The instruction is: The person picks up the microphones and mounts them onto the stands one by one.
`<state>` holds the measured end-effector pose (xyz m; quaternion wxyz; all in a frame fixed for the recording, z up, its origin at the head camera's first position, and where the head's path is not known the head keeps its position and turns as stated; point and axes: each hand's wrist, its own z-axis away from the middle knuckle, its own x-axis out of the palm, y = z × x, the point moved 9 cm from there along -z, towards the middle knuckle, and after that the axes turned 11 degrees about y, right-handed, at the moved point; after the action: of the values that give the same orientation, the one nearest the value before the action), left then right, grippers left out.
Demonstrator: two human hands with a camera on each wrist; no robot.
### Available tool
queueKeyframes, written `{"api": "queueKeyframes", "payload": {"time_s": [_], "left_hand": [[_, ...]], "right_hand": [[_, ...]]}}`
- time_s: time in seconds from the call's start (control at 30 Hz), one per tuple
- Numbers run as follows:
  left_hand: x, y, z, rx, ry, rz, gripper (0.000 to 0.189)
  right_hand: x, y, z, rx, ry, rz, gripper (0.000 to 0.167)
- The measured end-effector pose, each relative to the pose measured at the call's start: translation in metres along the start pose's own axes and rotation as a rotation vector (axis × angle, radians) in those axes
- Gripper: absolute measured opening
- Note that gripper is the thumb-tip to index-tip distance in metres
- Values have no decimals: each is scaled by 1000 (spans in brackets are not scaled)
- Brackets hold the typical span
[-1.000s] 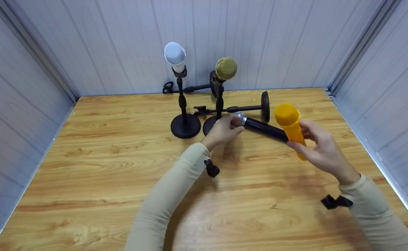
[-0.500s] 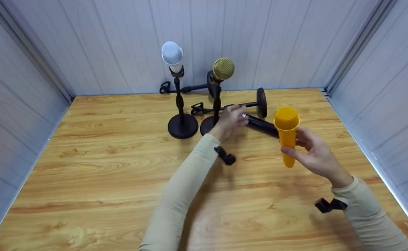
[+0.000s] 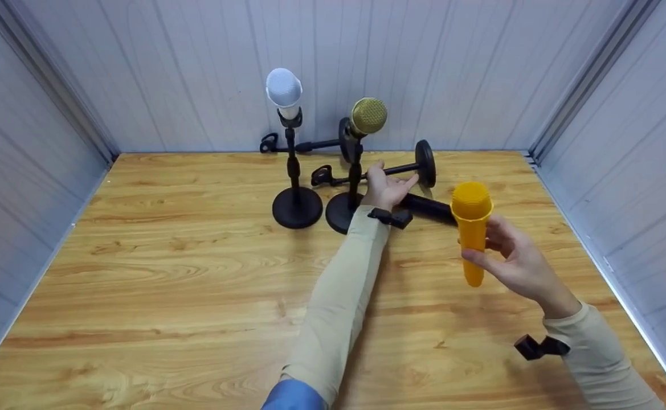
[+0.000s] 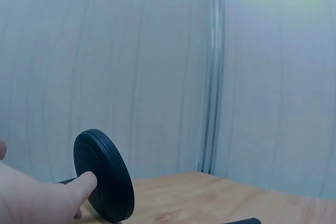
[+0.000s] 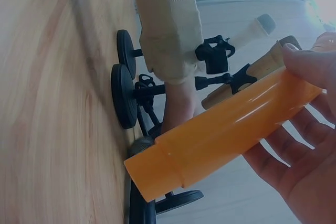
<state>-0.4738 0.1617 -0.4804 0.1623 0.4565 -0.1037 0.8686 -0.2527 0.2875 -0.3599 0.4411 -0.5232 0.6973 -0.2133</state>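
Observation:
My right hand (image 3: 518, 265) holds a yellow microphone (image 3: 472, 233) upright above the table, thumb on one side and fingers on the other. In the right wrist view the orange-looking microphone (image 5: 226, 129) slants across the palm. My left hand (image 3: 387, 187) reaches over a black desk microphone stand (image 3: 425, 164) lying on its side, fingers spread at its pole. The left wrist view has the thumb (image 4: 84, 184) extended in front of the round base (image 4: 107, 177). A black microphone (image 3: 430, 209) lies beside the left hand, its head hidden behind that hand.
A white microphone (image 3: 284, 88) and a gold microphone (image 3: 368, 116) stand upright in black stands left of my left hand. Another black stand (image 3: 318, 145) lies along the back wall (image 3: 196, 74). Panel walls enclose the wooden table (image 3: 167, 273) at the back and sides.
My left hand has moved from the black microphone's head right and back to the lying stand, turning palm up. The right hand has brought the yellow microphone more upright and slightly nearer.

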Motion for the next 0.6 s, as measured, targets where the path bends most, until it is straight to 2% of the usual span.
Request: {"api": "queueKeyframes", "payload": {"time_s": [0.17, 0.37, 0.6], "left_hand": [[-2, 1, -11, 19, 40, 80, 78], [-7, 4, -14, 30, 95, 59, 71], [-2, 9, -15, 58, 101, 88, 66]], "right_hand": [[-4, 2, 2, 18, 19, 0, 62], [-2, 10, 6, 69, 11, 0, 58], [-3, 12, 8, 77, 4, -5, 58]]}}
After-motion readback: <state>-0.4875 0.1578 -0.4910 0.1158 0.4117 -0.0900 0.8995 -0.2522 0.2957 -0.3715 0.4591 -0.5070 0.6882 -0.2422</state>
